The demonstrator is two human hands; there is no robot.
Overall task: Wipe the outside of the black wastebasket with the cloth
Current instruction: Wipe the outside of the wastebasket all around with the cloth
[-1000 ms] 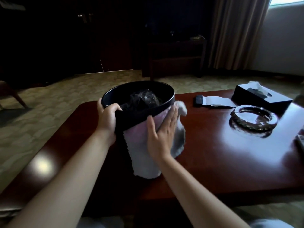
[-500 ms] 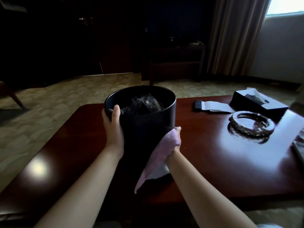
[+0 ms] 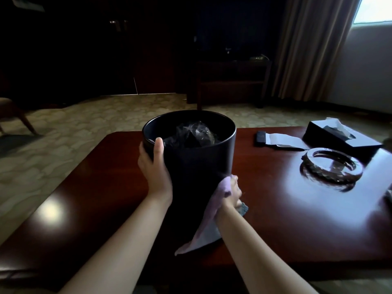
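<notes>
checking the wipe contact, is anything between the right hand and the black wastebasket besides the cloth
Nothing visible. The right hand presses the cloth against the lower right side of the black wastebasket; the left hand holds its left side.

Dark red table bears wastebasket, ashtray, tissue box.

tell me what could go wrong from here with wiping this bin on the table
The wastebasket stands on the glossy table, steadied only by the left hand near its rim; a hard push from the right hand could slide or tip it. The cloth trails loose below the hand and might catch under the base.
</notes>
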